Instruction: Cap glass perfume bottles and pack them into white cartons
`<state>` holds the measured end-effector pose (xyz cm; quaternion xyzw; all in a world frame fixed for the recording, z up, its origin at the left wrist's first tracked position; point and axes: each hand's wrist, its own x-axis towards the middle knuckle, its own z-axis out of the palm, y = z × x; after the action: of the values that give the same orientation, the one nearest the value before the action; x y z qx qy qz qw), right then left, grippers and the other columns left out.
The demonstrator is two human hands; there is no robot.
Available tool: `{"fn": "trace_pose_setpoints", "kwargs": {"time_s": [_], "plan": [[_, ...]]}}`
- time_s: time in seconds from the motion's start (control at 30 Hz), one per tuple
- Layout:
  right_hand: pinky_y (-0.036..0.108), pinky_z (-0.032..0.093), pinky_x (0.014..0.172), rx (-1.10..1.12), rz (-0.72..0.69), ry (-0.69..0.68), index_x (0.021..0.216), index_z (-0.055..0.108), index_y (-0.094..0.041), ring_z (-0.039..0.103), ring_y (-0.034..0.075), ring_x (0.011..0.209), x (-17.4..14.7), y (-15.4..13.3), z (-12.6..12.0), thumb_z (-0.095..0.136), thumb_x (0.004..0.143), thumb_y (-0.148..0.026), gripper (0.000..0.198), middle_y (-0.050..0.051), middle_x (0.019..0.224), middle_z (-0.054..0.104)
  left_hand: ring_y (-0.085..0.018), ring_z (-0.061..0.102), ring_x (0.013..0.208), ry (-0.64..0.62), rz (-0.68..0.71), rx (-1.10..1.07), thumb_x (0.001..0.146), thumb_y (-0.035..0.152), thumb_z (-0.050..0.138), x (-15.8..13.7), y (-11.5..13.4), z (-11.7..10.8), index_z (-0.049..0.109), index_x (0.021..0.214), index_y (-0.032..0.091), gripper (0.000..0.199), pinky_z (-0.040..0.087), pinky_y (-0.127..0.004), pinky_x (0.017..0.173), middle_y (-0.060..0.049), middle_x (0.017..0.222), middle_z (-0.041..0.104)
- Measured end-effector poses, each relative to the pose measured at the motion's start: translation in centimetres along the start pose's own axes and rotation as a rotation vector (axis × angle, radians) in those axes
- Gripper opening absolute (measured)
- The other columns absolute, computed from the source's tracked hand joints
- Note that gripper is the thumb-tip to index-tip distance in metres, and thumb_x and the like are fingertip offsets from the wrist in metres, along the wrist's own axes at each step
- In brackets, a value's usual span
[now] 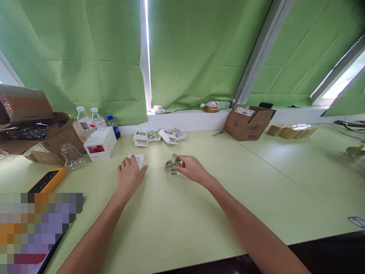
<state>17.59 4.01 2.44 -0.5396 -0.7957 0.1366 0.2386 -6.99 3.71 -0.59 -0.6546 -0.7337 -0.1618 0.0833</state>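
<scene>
Slightly right of the middle of the table, a round clear glass perfume bottle [169, 167] with a silvery green-topped cap stands upright. My right hand [191, 167] pinches it from the right side, thumb and fingers against the cap and shoulder. To the left lies a small white carton [139, 159] with fine print. My left hand [130, 173] rests over the carton's near left part, fingers spread and thumb stretched out to its right; the palm hides some of the carton.
Behind stand opened white cartons [140, 137] and another round bottle [152, 135]. At left are a row of white boxes [98, 148], a glass jar [72, 156], an orange device [49, 180] and drink bottles [114, 127]. A cardboard box [242, 123] sits back right.
</scene>
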Motion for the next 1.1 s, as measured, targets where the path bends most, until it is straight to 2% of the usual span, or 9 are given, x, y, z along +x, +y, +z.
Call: {"fn": "trace_pose_setpoints", "kwargs": {"time_s": [0.13, 0.27, 0.47, 0.8, 0.9, 1.0, 1.1], "plan": [[0.024, 0.029, 0.054, -0.043, 0.056, 0.033, 0.084, 0.062, -0.022, 0.049, 0.014, 0.059, 0.2, 0.6, 0.0, 0.054, 0.083, -0.043, 0.022, -0.001, 0.066, 0.058, -0.036, 0.052, 0.110, -0.041, -0.043, 0.071, 0.084, 0.051, 0.043, -0.1, -0.1, -0.1, 0.037, 0.131, 0.006, 0.065, 0.037, -0.043, 0.088, -0.024, 0.121, 0.052], [0.024, 0.029, 0.055, -0.077, 0.121, 0.076, 0.084, 0.062, -0.022, 0.049, 0.014, 0.059, 0.5, 1.3, -0.1, 0.055, 0.082, -0.042, 0.022, -0.001, 0.067, 0.060, -0.036, 0.056, 0.102, -0.098, -0.067, 0.068, 0.084, 0.051, 0.041, 0.0, -0.2, -0.2, 0.033, 0.133, 0.006, 0.067, 0.039, -0.043, 0.083, -0.022, 0.115, 0.056], [0.025, 0.030, 0.057, -0.055, 0.147, 0.124, 0.083, 0.062, -0.022, 0.053, 0.016, 0.063, 0.8, 2.1, -0.1, 0.054, 0.082, -0.041, 0.020, 0.002, 0.076, 0.065, -0.036, 0.054, 0.103, -0.119, -0.061, -0.011, 0.082, 0.050, 0.042, -0.1, -0.2, -0.3, 0.034, 0.132, 0.009, 0.065, 0.042, -0.042, 0.078, -0.021, 0.113, 0.056], [0.025, 0.031, 0.056, -0.077, 0.191, 0.149, 0.083, 0.062, -0.022, 0.054, 0.017, 0.063, 0.9, 2.5, -0.1, 0.054, 0.082, -0.039, 0.020, 0.003, 0.075, 0.066, -0.033, 0.054, 0.104, -0.117, -0.017, -0.130, 0.079, 0.042, 0.048, -0.2, 0.1, -0.5, 0.035, 0.130, 0.015, 0.059, 0.043, -0.039, 0.077, -0.018, 0.115, 0.054], [0.026, 0.034, 0.057, -0.071, 0.194, 0.161, 0.089, 0.063, -0.021, 0.056, 0.017, 0.066, 0.9, 2.6, 0.0, 0.053, 0.083, -0.043, 0.025, 0.004, 0.084, 0.068, -0.033, 0.052, 0.106, -0.117, -0.018, -0.195, 0.078, 0.041, 0.049, -0.1, 0.3, -0.7, 0.030, 0.134, 0.017, 0.064, 0.044, -0.039, 0.075, -0.017, 0.119, 0.052], [0.028, 0.038, 0.061, -0.044, 0.187, 0.261, 0.107, 0.061, -0.021, 0.057, 0.017, 0.068, 0.9, 2.6, 0.0, 0.049, 0.085, -0.047, 0.036, 0.007, 0.103, 0.066, -0.033, 0.050, 0.109, -0.094, -0.012, -0.283, 0.076, 0.041, 0.052, 0.0, 0.6, -0.9, 0.026, 0.138, 0.019, 0.070, 0.044, -0.038, 0.076, -0.016, 0.124, 0.050], [0.030, 0.041, 0.067, -0.009, 0.143, 0.415, 0.117, 0.057, -0.020, 0.055, 0.015, 0.063, 0.7, 2.3, -0.2, 0.046, 0.088, -0.044, 0.039, 0.009, 0.106, 0.064, -0.032, 0.050, 0.110, -0.069, -0.005, -0.374, 0.075, 0.039, 0.055, 0.0, 0.9, -1.1, 0.022, 0.140, 0.020, 0.075, 0.045, -0.038, 0.077, -0.016, 0.127, 0.046]]}}
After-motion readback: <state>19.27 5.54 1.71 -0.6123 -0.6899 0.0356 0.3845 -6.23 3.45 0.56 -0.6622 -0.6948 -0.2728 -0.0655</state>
